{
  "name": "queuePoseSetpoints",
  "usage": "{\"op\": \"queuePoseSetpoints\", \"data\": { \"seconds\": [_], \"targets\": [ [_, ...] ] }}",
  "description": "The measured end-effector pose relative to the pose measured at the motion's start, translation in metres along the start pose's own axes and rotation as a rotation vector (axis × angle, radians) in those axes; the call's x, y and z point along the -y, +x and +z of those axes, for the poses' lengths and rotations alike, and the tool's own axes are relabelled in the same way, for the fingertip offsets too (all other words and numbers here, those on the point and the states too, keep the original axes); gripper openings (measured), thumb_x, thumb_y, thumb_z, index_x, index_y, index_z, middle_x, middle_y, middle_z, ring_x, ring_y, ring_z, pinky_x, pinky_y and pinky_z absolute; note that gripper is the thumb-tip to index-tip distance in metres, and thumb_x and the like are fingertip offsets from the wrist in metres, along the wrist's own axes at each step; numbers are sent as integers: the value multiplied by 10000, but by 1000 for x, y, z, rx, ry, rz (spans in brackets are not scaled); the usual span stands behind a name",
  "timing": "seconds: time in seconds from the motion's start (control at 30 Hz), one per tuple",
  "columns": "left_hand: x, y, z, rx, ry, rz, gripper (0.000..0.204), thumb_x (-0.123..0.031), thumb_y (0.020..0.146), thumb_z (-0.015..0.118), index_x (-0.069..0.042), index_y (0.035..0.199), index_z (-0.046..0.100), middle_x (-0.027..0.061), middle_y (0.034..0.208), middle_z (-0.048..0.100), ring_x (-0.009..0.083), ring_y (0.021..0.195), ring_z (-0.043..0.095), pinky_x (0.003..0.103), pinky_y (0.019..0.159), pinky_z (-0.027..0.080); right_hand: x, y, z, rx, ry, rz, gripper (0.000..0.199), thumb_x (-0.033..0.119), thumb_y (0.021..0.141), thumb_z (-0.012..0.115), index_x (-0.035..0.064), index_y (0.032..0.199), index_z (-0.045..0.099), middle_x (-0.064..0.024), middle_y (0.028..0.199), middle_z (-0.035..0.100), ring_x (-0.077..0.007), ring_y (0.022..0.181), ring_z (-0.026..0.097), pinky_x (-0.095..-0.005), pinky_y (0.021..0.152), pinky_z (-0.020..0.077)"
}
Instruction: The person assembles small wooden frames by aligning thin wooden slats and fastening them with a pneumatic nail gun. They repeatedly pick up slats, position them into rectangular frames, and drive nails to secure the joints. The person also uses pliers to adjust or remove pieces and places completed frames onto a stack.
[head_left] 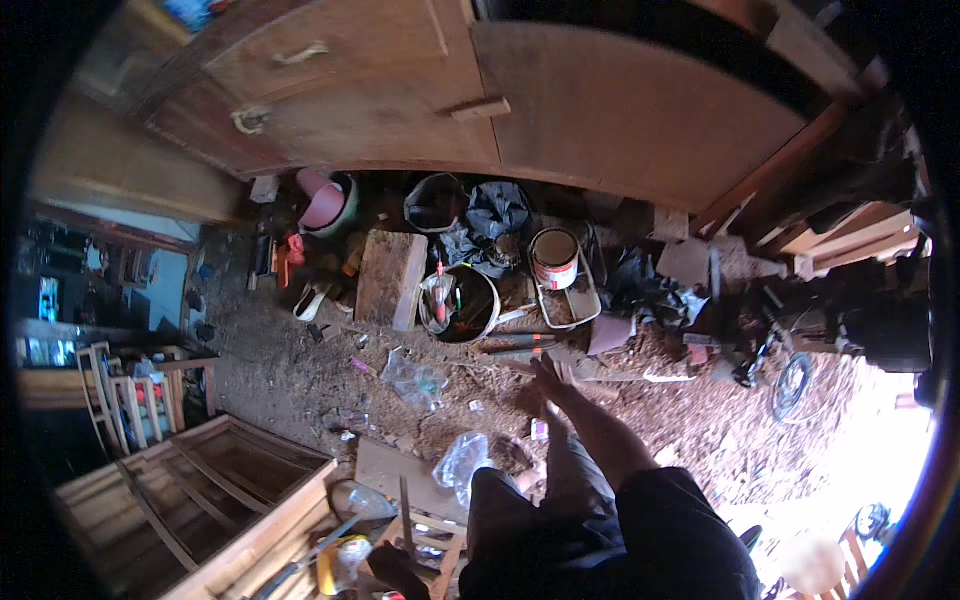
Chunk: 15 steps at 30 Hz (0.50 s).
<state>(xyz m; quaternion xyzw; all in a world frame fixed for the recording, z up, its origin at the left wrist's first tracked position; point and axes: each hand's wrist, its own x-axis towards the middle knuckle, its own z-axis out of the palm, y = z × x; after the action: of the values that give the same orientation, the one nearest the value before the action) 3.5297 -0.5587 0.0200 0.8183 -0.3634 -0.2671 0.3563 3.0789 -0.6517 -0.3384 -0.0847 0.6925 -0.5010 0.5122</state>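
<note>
One of our hands, the right [548,380], reaches forward over the dirt floor [300,370] with fingers spread and nothing in it, nearest the dark long-handled tool [520,345] lying just ahead, which we judge stiff, fairly heavy and best taken mid-handle; our left hand is not in view. Beyond the tool, a round tub of odds and ends [462,305] and a paint can [555,258] crowd the approach, with clear plastic bags [415,380] off to the left.
</note>
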Motion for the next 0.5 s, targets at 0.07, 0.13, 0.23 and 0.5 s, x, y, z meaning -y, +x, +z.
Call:
{"op": "queuePoseSetpoints", "data": {
  "seconds": [0.07, 0.13, 0.23, 0.5],
  "targets": [
    [-2, -20, 4, 85, 116, 229, 166, -181, 901, 656, -28, 932, 599, 69, 713, 588, 185, 610, 561, 344, 584, 522, 18, 21, 4, 140, -860, -238, 455, 268, 941, 543, 83, 1353, 489, -245, 1401, 479, -361, 889, 659, -485, 712, 534],
    [-4, -25, 13, 197, -77, 24, 183, -53, 878, 674, 10, 1028, 590, 72, 771, 604, 192, 679, 591, 351, 707, 548, 44, 25, 3, 204, -1388, -305, 349, 184, 911, 527, 80, 1238, 587, -269, 1340, 516, -388, 891, 683, -497, 705, 549],
    [-6, -11, 33, 408, 251, 128, 254, -35, 853, 715, -5, 1078, 601, 15, 744, 570, 136, 682, 582, 297, 613, 510, 71, 15, 8, 247, -1452, -347, 309, 176, 898, 534, 80, 1184, 601, -203, 1159, 613, -330, 828, 697, -463, 659, 547],
    [-66, 63, 118, 852, 559, 448, 369, -149, 828, 734, 1, 1134, 593, 133, 799, 651, 247, 686, 634, 370, 651, 517, 46, -84, -13, 278, -1134, -308, 328, 297, 903, 543, 86, 1150, 588, -176, 1083, 636, -362, 910, 667, -528, 741, 510]
  ]
}}
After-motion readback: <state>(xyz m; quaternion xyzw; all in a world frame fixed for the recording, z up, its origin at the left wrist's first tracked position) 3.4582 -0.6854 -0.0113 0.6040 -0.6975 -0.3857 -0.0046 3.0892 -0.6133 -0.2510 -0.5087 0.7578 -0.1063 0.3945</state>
